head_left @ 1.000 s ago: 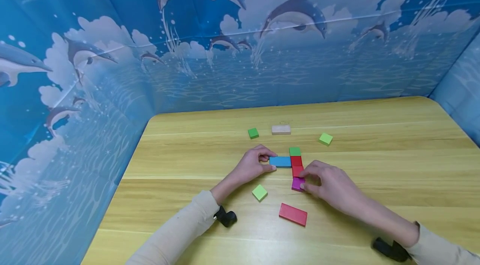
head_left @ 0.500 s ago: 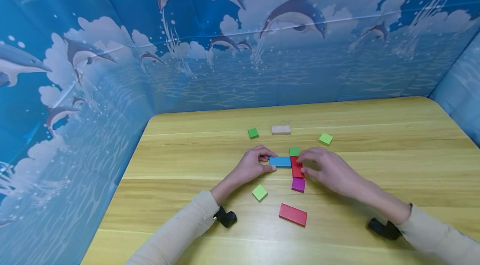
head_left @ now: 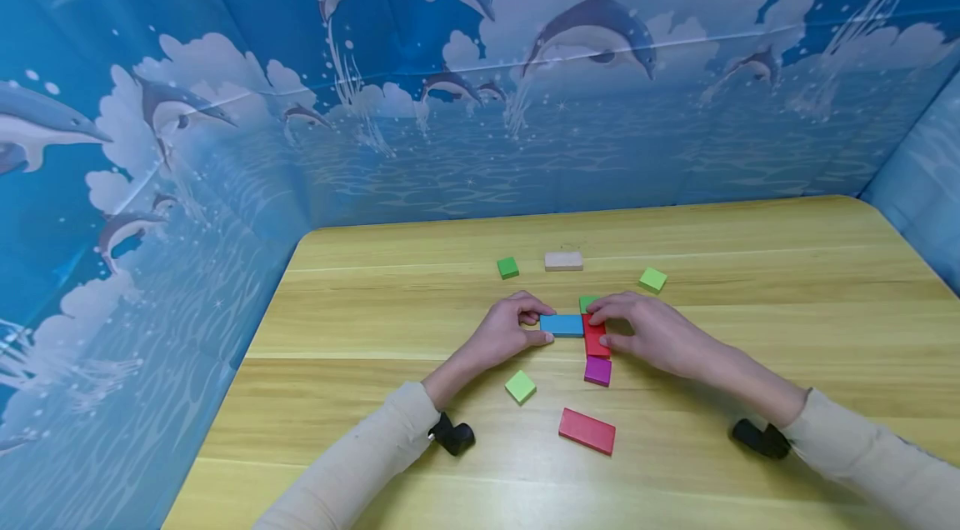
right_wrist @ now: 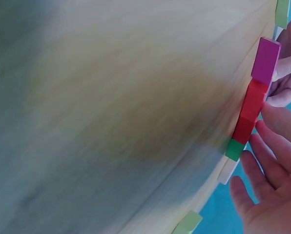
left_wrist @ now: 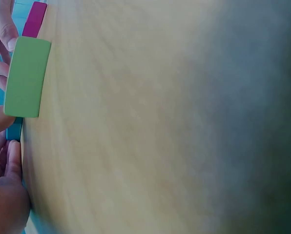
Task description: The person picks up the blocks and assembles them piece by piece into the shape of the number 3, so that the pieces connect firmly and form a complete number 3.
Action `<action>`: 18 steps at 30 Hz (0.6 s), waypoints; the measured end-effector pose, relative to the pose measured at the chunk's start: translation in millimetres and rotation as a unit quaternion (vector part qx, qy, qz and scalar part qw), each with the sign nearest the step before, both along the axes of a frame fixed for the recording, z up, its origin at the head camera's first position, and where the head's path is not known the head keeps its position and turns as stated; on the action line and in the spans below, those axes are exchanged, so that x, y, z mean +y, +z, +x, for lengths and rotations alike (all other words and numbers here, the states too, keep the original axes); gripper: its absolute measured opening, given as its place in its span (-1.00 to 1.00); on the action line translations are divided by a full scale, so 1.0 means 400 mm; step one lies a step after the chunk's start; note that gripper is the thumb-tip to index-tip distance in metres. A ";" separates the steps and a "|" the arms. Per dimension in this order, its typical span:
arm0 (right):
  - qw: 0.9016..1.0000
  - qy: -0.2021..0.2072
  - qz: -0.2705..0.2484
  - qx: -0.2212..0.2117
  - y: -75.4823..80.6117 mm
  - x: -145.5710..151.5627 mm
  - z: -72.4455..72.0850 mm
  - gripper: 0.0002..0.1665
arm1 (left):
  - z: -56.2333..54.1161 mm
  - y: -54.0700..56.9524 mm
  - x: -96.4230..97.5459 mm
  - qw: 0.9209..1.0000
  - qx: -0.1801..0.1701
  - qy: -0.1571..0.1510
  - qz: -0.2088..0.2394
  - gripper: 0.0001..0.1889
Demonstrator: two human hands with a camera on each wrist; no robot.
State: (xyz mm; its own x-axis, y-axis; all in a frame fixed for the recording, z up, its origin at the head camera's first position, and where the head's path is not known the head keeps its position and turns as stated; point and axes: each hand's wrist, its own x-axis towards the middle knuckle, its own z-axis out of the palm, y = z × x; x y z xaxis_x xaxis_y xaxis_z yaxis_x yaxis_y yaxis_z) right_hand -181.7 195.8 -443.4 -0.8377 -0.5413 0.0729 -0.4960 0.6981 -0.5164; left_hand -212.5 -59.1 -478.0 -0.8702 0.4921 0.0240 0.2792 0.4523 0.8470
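My left hand [head_left: 513, 324] pinches the left end of a flat blue block [head_left: 564, 326] between thumb and fingers in the head view. The blue block's right end meets a column of blocks: a green block [head_left: 587, 303] at the far end, red blocks [head_left: 596, 344] in the middle and a purple block [head_left: 597, 371] nearest me. My right hand [head_left: 656, 334] lies along the column's right side. Its thumb touches the lower red part, and its forefinger reaches over the upper red and green, partly hiding them. In the right wrist view its fingers [right_wrist: 263, 165] look extended.
A green block [head_left: 507, 267], a pale block [head_left: 563, 262] and a light green block [head_left: 652, 280] lie farther back on the wooden table [head_left: 360, 297]. Nearer me are another light green block [head_left: 521, 387] and a longer red block [head_left: 587, 431]. A dolphin-print curtain [head_left: 465, 147] hangs behind.
My right hand has left the purple block and moved away from me along the column to the red and green blocks. My left hand has stayed on the blue block.
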 end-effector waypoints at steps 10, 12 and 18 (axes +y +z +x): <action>1.000 0.001 -0.006 -0.009 -0.005 0.009 -0.005 -0.63 | 0.001 0.002 0.003 1.000 -0.006 0.001 0.005 -0.70; 1.000 0.003 -0.008 -0.013 -0.006 0.011 -0.006 -0.64 | 0.002 0.003 0.003 1.000 -0.007 0.002 0.004 -0.70; 1.000 0.008 -0.010 -0.018 -0.007 0.013 -0.008 -0.65 | 0.002 0.003 0.000 1.000 -0.008 0.003 0.005 -0.69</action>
State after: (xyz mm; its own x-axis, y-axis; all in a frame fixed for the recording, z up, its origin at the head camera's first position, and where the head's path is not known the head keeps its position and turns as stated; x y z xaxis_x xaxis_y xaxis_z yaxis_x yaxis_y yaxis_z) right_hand -185.0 200.8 -446.1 -0.8313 -0.5533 0.0534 -0.4873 0.6792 -0.5489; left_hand -211.8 -59.1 -476.9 -0.8737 0.4863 0.0145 0.2620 0.4452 0.8562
